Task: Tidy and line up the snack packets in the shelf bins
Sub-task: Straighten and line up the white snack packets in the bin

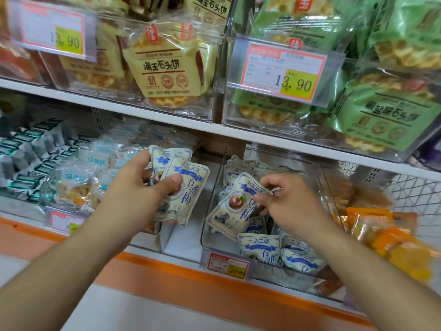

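i see left hand (140, 187) gripping a small stack of white-blue packets (181, 187) mid-frame, held above the gap left of the clear bin (210, 225). right hand (286, 199) pinches one packet (233, 209) over that bin's left edge; more packets (260, 249) lie loose inside, lower right.

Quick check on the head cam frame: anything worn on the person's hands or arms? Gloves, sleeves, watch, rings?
Nothing worn that the frame shows. The left hand and right hand are bare, no gloves, and no rings are visible. Both forearms are bare from the wrists to the bottom edge of the picture: no sleeves, watch, bands or markings in view. Anything above that is out of frame.
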The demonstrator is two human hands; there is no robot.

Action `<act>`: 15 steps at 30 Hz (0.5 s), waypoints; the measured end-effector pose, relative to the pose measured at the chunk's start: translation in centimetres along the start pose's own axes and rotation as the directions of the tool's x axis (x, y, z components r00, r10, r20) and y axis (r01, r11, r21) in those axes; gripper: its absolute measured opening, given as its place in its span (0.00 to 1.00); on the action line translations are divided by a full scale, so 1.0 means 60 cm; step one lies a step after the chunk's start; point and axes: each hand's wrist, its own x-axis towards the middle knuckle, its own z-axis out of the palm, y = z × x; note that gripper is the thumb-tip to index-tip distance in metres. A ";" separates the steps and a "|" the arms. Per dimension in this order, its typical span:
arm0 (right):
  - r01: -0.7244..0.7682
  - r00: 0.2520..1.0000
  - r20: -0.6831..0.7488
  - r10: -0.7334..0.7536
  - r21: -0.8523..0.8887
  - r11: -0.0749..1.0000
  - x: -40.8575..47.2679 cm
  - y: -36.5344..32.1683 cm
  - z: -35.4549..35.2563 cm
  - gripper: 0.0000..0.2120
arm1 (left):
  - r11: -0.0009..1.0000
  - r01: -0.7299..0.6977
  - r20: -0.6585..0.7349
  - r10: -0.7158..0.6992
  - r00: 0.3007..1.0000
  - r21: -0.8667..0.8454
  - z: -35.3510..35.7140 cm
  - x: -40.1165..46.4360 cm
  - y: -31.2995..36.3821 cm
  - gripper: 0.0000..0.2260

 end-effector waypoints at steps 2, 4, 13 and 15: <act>0.005 1.000 -0.006 -0.006 -0.058 0.998 0.007 0.009 -0.001 0.11 | 1.000 0.002 0.017 -0.002 1.000 0.006 -0.001 -0.001 -0.002 0.11; -0.003 1.000 -0.003 0.002 -0.078 0.997 0.013 0.013 -0.001 0.12 | 1.000 0.004 0.039 -0.004 0.999 0.003 -0.002 -0.002 -0.002 0.11; 0.158 0.983 0.156 -0.100 -0.432 0.888 0.015 -0.007 0.061 0.05 | 0.996 -0.034 0.122 0.024 0.992 0.085 0.015 -0.009 0.000 0.11; 0.185 0.973 0.212 -0.087 -0.500 0.846 0.019 -0.006 0.061 0.06 | 0.996 -0.024 0.143 0.012 0.990 0.087 0.017 -0.012 -0.001 0.10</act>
